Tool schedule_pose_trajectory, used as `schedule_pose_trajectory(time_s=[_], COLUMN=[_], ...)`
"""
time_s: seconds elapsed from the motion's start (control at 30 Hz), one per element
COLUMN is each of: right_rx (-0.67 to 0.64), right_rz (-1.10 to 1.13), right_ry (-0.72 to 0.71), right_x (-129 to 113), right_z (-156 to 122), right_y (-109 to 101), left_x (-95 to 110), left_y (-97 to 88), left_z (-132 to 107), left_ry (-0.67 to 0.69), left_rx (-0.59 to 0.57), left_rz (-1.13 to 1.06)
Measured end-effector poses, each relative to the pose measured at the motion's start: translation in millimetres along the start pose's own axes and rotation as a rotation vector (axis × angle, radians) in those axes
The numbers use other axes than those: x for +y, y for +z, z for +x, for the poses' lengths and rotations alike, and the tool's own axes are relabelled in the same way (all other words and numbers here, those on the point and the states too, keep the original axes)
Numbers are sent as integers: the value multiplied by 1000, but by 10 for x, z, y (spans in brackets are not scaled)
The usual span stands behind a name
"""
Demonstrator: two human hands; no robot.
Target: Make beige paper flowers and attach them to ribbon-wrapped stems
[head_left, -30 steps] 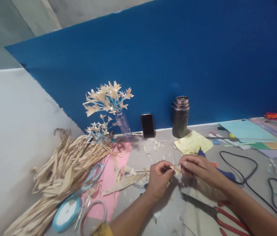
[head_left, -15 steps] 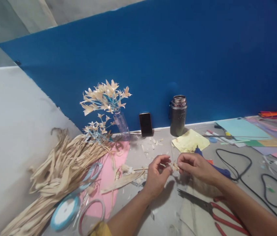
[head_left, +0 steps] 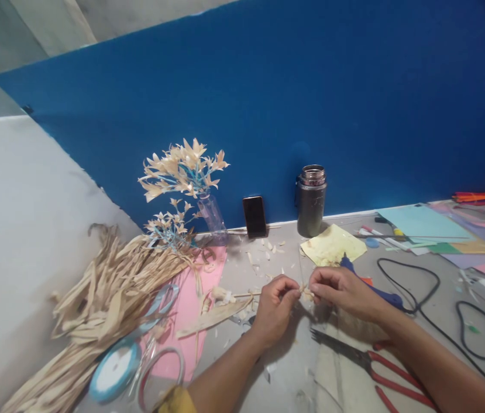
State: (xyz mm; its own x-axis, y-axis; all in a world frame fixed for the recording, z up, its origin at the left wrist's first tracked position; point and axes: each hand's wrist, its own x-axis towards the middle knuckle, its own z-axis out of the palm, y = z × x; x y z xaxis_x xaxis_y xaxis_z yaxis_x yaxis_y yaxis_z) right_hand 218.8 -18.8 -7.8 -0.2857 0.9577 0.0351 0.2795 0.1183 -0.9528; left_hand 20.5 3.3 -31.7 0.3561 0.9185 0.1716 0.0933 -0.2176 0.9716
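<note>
Pale husk piece [head_left: 308,294] is up between my hands, just above the table [head_left: 283,358], short of the yellow paper [head_left: 332,245]. Left hand [head_left: 276,310]: thumb and index pinched on its left side. Right hand [head_left: 340,288]: fingertips pinched on the right side, other fingers curled. Petal detail too small to tell. Should be near weightless, papery, a bit springy, easy to tear or crease; not slippery, I'd guess. Best hold: light fingertip pinch at the base, off the thin tips. Textures: husk bundle [head_left: 109,287] dry, ribbed, crinkled; husk flowers [head_left: 182,166] pointed, on blue stems; scissors [head_left: 356,354] dark metal blades, red handles; glue gun [head_left: 391,299] blue, looks like hard plastic.
</note>
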Motion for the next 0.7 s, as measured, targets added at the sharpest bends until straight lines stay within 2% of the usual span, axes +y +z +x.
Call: schedule_pose_trajectory(time_s=[0.3, 0.5, 0.7], right_rx=[23, 16, 23], right_rz=[-20, -66, -95], right_ry=[-5, 10, 8], right_x=[18, 17, 6], right_z=[-1, 6, 6], right_y=[-12, 0, -7], left_x=[29, 24, -1], left_y=[45, 47, 53], left_z=[22, 14, 30], left_ry=[-154, -221, -215], left_rx=[54, 40, 37], left_rz=[-331, -484, -495])
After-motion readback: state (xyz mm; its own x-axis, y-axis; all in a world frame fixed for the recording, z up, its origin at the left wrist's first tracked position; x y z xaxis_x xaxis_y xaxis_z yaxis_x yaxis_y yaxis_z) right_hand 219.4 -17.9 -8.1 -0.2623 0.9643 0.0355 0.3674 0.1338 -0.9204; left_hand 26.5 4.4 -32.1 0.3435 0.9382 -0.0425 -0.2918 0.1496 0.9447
